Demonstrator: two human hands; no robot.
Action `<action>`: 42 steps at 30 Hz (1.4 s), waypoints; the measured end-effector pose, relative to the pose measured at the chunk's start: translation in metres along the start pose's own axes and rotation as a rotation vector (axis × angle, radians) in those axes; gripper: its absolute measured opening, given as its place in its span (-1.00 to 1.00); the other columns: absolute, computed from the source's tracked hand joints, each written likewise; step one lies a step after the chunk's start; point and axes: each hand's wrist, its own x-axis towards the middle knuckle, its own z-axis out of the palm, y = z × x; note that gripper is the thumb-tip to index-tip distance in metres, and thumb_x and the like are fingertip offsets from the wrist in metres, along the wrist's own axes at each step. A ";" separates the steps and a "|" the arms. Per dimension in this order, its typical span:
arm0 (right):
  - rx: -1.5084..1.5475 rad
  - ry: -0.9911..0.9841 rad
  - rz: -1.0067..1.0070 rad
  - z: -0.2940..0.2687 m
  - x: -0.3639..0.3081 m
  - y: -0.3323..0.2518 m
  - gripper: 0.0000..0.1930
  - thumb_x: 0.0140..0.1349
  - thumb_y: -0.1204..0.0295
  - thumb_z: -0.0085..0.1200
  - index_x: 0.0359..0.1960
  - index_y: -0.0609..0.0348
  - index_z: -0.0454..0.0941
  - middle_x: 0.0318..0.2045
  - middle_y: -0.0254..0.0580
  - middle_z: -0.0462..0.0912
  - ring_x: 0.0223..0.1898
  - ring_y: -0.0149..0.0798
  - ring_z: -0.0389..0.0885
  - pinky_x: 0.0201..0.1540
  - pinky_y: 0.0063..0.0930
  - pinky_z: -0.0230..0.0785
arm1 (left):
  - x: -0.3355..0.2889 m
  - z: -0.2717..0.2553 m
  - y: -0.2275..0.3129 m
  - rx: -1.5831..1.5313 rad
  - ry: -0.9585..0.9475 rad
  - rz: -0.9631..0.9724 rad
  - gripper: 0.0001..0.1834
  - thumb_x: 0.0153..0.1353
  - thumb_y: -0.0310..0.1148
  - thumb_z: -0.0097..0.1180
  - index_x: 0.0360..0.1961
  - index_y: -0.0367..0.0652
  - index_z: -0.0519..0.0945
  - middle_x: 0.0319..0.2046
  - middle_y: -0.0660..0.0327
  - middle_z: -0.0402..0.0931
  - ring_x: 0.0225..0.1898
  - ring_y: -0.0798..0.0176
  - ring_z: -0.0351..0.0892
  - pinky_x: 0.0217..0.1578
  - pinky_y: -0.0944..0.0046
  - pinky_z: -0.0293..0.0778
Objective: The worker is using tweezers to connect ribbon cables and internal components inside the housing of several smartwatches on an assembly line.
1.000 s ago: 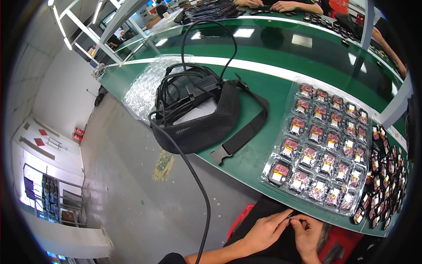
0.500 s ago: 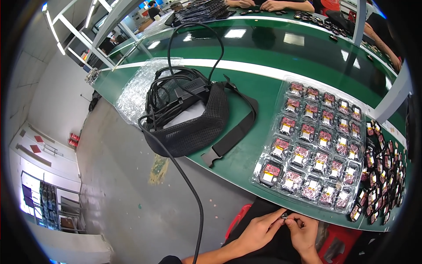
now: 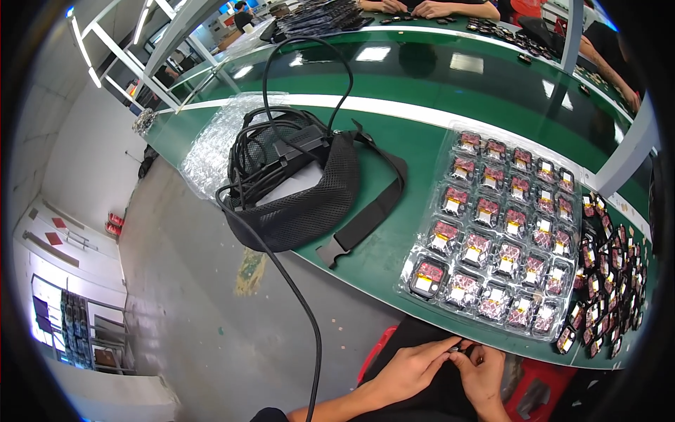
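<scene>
My left hand (image 3: pixel 416 368) and my right hand (image 3: pixel 483 374) meet over my lap, just below the near edge of the green table (image 3: pixel 383 243). Both are closed, thumbs and fingertips pinching at a tiny dark and silvery piece (image 3: pixel 455 347). Fingers cover most of it, so its kind is unclear. Beyond my hands lies a clear plastic tray (image 3: pixel 410 261) holding rows of small black square items with red patterned faces and white and yellow labels. A heap of similar small black items (image 3: pixel 603 281) sits right of the tray.
A black mesh waist bag (image 3: pixel 309 211) with coiled cables and a strap lies left of the tray; its black cable (image 3: pixel 304 302) runs down toward me. Bubble wrap (image 3: pixel 207 155) lies behind it. A white post (image 3: pixel 626 158) stands at right. Other people's hands (image 3: pixel 432 9) work across the table.
The view has shifted slightly, moving the scene a little left. My fingers have adjusted a little around the small piece, and both hands stay together over my lap.
</scene>
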 end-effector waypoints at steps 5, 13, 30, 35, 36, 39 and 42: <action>0.227 -0.193 0.141 -0.009 -0.001 0.014 -0.78 -0.07 0.62 0.44 -0.42 0.25 0.61 -0.63 -0.52 0.43 -0.66 -0.65 0.11 -0.61 -0.63 -0.12 | 0.002 -0.006 0.005 0.051 -0.113 0.023 -0.41 0.30 -0.58 0.08 0.37 -0.19 0.32 -0.10 -0.14 0.62 -0.17 -0.23 0.66 -0.26 -0.02 0.60; 0.056 -0.239 0.001 -0.012 -0.001 0.000 -0.85 0.10 0.48 0.35 -0.31 0.19 0.65 -0.64 -0.34 0.49 -0.64 -0.50 0.29 -0.58 -0.51 0.13 | 0.006 -0.017 0.015 0.084 -0.211 -0.070 -0.43 0.27 -0.49 0.21 0.31 -0.19 0.39 -0.09 -0.14 0.64 -0.09 -0.17 0.66 -0.15 0.07 0.65; 0.133 -0.277 0.155 -0.021 0.001 -0.002 -0.86 0.24 0.43 0.25 -0.30 0.19 0.54 -0.75 -0.39 0.20 -0.70 -0.49 0.08 -0.61 -0.42 -0.06 | 0.000 -0.004 0.000 -0.339 -0.058 -0.323 -0.68 0.30 -0.67 0.12 0.09 -0.44 0.54 -0.20 -0.04 0.69 -0.22 0.18 0.75 -0.15 0.29 0.71; 0.152 -0.254 0.155 -0.017 0.002 -0.002 -0.83 0.23 0.43 0.25 -0.41 0.19 0.50 -0.76 -0.38 0.20 -0.70 -0.50 0.07 -0.61 -0.42 -0.08 | 0.003 -0.005 0.003 -0.399 -0.066 -0.335 -0.64 0.31 -0.65 0.12 0.13 -0.46 0.52 -0.19 -0.06 0.68 -0.21 0.16 0.74 -0.13 0.23 0.73; 0.151 -0.255 0.157 -0.019 0.003 -0.004 -0.83 0.23 0.43 0.25 -0.41 0.19 0.50 -0.76 -0.38 0.20 -0.70 -0.50 0.07 -0.61 -0.42 -0.08 | 0.004 -0.004 0.002 -0.401 -0.066 -0.338 -0.64 0.31 -0.65 0.12 0.13 -0.46 0.52 -0.19 -0.06 0.68 -0.21 0.16 0.74 -0.13 0.23 0.73; 0.062 -0.238 0.084 -0.019 0.004 -0.007 -0.83 0.23 0.44 0.24 -0.45 0.19 0.50 -0.74 -0.37 0.23 -0.70 -0.49 0.09 -0.61 -0.43 -0.07 | 0.002 -0.006 -0.003 -0.398 -0.102 -0.366 -0.64 0.34 -0.61 0.12 0.15 -0.46 0.50 -0.16 -0.06 0.67 -0.17 0.16 0.73 -0.12 0.22 0.74; 0.059 -0.225 0.079 -0.016 0.001 -0.004 -0.87 0.22 0.44 0.28 -0.37 0.14 0.56 -0.76 -0.55 0.10 -0.67 -0.59 0.00 -0.59 -0.48 -0.15 | 0.000 -0.007 -0.005 -0.466 -0.094 -0.381 -0.65 0.38 -0.55 0.08 0.16 -0.46 0.50 -0.13 -0.06 0.65 -0.13 0.15 0.72 -0.11 0.20 0.74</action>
